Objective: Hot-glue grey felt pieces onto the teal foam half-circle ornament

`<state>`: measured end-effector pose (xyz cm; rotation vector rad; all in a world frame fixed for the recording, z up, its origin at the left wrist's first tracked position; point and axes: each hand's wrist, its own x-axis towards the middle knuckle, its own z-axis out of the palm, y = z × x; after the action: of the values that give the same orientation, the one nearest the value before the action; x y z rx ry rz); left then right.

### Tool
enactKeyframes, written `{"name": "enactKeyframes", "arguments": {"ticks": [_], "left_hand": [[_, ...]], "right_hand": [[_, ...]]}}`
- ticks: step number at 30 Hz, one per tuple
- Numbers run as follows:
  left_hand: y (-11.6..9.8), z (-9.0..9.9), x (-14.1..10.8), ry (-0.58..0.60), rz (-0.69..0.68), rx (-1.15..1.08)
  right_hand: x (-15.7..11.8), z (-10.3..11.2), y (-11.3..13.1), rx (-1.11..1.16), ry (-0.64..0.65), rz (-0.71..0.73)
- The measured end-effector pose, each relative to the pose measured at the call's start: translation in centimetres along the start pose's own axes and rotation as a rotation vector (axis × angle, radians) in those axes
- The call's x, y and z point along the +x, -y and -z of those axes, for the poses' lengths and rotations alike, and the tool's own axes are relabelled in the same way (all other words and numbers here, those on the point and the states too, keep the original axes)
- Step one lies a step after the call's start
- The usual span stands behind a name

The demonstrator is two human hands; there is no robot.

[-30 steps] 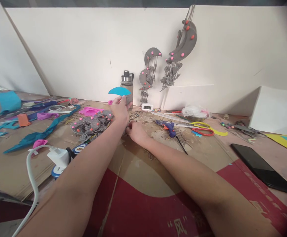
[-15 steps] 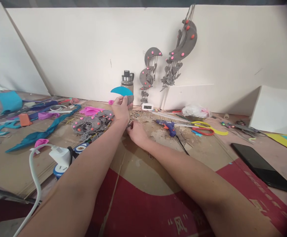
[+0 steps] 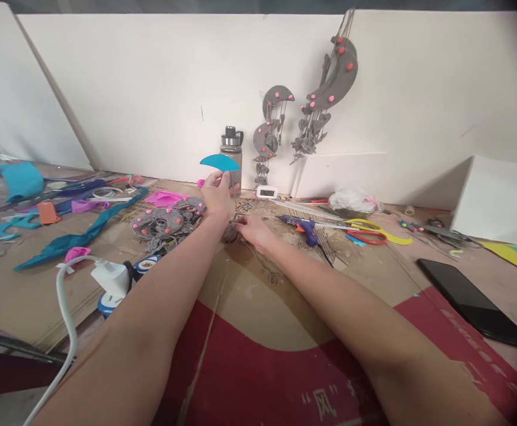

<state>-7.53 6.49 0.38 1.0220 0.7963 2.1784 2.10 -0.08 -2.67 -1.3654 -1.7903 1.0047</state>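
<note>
My left hand [image 3: 218, 194] is closed on a blue crescent cutout [image 3: 221, 162], holding it up in front of a drink bottle [image 3: 231, 142]. A grey edge shows beside its fingertips. Lower and to the right, my right hand [image 3: 253, 232] pinches thin grey string [image 3: 262, 260], which trails down in a loop onto the cardboard. A small grey clump hangs by its fingertips, partly hidden by my left wrist. Left of my wrists lies a heap of grey crescents [image 3: 169, 222] with pink and orange dots.
A blue glue gun [image 3: 302, 228], scissors [image 3: 369, 232] and a black phone [image 3: 471, 302] lie to the right. A white charger [image 3: 109, 278] with its cable is near my left forearm. Grey crescent mobiles [image 3: 340, 77] hang on the white board behind. Blue fabric [image 3: 80, 231] lies left.
My right hand has shifted slightly right and up, and more of the string and the grey clump shows below it. My left hand keeps the blue crescent almost in place.
</note>
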Motion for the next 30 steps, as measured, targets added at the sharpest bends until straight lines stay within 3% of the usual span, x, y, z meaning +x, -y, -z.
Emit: {"name": "enactKeyframes", "arguments": {"ticks": [3,5,11,16,22,25,27,30], "left_hand": [[0.0,-0.1,0.1,0.022,-0.017,0.036],[0.0,-0.1,0.2,0.037,-0.031,0.054],[0.5,0.9,0.5,0.039,-0.071,0.111],[-0.3,1.0,1.3,-0.064,-0.042,0.031],[-4.8,-2.7,0.7,-0.014,-0.008,-0.146],[-5.9,-4.0,-0.4,0.062,0.060,-0.215],[-5.6,-4.3,-1.0,0.123,0.132,-0.230],[-4.2,-3.9,-1.5,0.146,0.225,-0.240]], "right_hand": [[0.0,0.1,0.2,0.115,0.080,-0.064],[-0.1,0.3,0.4,0.057,0.087,-0.052],[-0.7,1.9,1.0,-0.482,0.108,0.088],[-1.5,2.5,1.7,-0.775,0.058,0.114],[-3.5,3.3,4.7,-1.002,0.365,0.267],[-4.5,5.1,6.4,-0.958,0.491,0.336],[-4.9,6.8,7.3,-0.874,0.460,0.335],[-5.0,9.6,7.1,-0.765,0.214,0.263]]}}
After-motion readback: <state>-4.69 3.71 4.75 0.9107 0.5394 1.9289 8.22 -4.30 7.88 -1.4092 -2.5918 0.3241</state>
